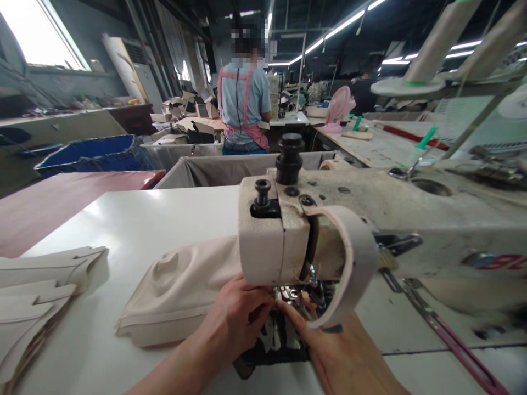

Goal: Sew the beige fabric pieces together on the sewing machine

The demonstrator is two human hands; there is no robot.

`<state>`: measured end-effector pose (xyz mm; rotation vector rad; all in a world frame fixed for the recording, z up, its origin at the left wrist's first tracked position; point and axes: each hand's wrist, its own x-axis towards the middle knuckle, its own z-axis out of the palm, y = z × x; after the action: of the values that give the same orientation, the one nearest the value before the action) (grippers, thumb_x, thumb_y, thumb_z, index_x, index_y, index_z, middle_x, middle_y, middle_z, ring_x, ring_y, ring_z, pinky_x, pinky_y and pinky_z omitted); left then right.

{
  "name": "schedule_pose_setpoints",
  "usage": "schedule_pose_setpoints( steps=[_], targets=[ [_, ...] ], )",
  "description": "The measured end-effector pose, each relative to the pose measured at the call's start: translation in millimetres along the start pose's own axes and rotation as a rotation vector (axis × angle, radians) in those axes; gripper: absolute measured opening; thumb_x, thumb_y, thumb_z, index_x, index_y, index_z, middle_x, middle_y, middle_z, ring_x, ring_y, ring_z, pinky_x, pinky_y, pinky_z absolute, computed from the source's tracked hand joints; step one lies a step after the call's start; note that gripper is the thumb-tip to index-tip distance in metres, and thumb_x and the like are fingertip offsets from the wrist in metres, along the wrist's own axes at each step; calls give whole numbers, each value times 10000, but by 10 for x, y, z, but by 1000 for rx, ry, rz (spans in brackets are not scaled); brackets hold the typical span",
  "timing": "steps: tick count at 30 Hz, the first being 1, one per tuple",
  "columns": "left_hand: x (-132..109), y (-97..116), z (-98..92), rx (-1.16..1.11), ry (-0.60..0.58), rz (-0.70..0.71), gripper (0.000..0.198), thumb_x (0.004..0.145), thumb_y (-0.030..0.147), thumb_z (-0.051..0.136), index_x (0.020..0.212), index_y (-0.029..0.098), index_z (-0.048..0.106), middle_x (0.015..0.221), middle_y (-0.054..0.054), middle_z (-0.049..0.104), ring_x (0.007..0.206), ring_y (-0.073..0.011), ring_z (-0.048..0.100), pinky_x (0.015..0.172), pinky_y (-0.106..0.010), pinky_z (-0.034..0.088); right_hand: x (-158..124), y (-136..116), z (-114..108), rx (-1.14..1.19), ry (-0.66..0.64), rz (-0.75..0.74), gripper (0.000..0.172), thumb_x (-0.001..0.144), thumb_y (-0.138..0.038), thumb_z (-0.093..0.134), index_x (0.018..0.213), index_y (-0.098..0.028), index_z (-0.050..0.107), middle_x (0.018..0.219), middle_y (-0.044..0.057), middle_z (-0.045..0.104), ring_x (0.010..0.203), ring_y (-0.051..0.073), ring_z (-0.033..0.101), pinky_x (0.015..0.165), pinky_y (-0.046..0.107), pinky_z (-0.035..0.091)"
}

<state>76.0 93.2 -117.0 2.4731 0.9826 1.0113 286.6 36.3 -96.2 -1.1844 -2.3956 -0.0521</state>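
Observation:
A beige sewing machine [370, 219] stands across the white table [135, 219]. Under its head lies a folded cream fabric piece [181, 291], stretching left from the needle area. My left hand [236, 321] rests on the fabric just left of the presser foot, fingers curled and pinching its edge. My right hand [329, 351] reaches in from the right, fingertips pressed on the material at the needle [307, 288]. A dark patterned piece [275, 337] shows between the two hands. The needle itself is mostly hidden by the machine head.
A stack of cut cream pieces [37, 296] lies at the table's left edge. Grey fabric bins [214, 167] and a blue bin [90, 153] stand behind. A person in a pink apron [242, 104] works further back. Thread cones [436, 44] rise at the right.

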Motion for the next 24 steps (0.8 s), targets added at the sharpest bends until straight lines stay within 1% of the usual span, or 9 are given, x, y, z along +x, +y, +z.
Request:
schedule_pose_setpoints(
  steps=[3, 7, 9, 12, 15, 17, 21, 24],
  targets=[
    [49, 61, -53, -16, -1, 4, 173, 822, 85, 544, 691, 184, 598, 714, 1, 666, 656, -131, 608, 650, -227, 463, -2, -4, 6, -1, -10, 7, 568, 847, -36, 410, 1382, -220, 466, 1144, 86, 628, 1084, 279, 529, 916, 434, 485],
    [108, 127, -100, -31, 40, 26, 155, 802, 83, 526, 698, 179, 591, 722, 2, 676, 652, -132, 609, 649, -231, 459, 4, -8, 4, -19, 10, 20, 546, 855, -49, 418, 1367, -227, 484, 1234, 95, 597, 1109, 271, 517, 897, 404, 491],
    [118, 134, -96, -26, 64, 24, 147, 792, 80, 528, 704, 177, 597, 720, -3, 682, 663, -141, 615, 650, -237, 456, 9, -9, 1, -21, 16, 23, 554, 847, -41, 415, 1366, -223, 486, 1202, 91, 612, 1101, 269, 517, 888, 401, 491],
    [109, 121, -75, -17, 68, 7, 157, 794, 74, 533, 694, 176, 598, 711, -6, 685, 648, -141, 612, 640, -237, 450, 10, -16, -2, -20, 19, 17, 561, 832, -35, 417, 1357, -217, 497, 1149, 91, 630, 1110, 285, 499, 877, 412, 489],
    [95, 111, -64, -16, 63, -2, 153, 809, 90, 542, 702, 176, 609, 712, -11, 688, 642, -143, 614, 637, -237, 455, 13, -35, -7, -25, 25, 26, 565, 825, -32, 421, 1354, -215, 502, 1175, 102, 621, 1110, 298, 489, 876, 425, 482],
    [93, 112, -65, -12, 66, -4, 152, 819, 97, 541, 716, 175, 622, 728, -22, 694, 680, -159, 630, 651, -245, 466, 15, -46, -17, -18, 25, 36, 569, 827, -35, 422, 1360, -217, 495, 1176, 102, 622, 1096, 295, 494, 880, 425, 479],
    [104, 111, -70, 4, 63, 4, 173, 842, 120, 534, 717, 170, 642, 760, -48, 709, 723, -185, 648, 652, -261, 477, -11, -25, -45, 80, 8, 72, 545, 821, -44, 430, 1328, -220, 522, 1183, 104, 603, 1071, 278, 509, 883, 417, 477],
    [115, 100, -92, 7, 42, 19, 178, 857, 144, 532, 740, 175, 662, 781, -51, 718, 742, -194, 655, 660, -267, 482, -50, 21, -59, 171, -2, 93, 511, 796, -39, 437, 1270, -185, 562, 1192, 124, 573, 1076, 275, 505, 891, 422, 472]
  ],
)
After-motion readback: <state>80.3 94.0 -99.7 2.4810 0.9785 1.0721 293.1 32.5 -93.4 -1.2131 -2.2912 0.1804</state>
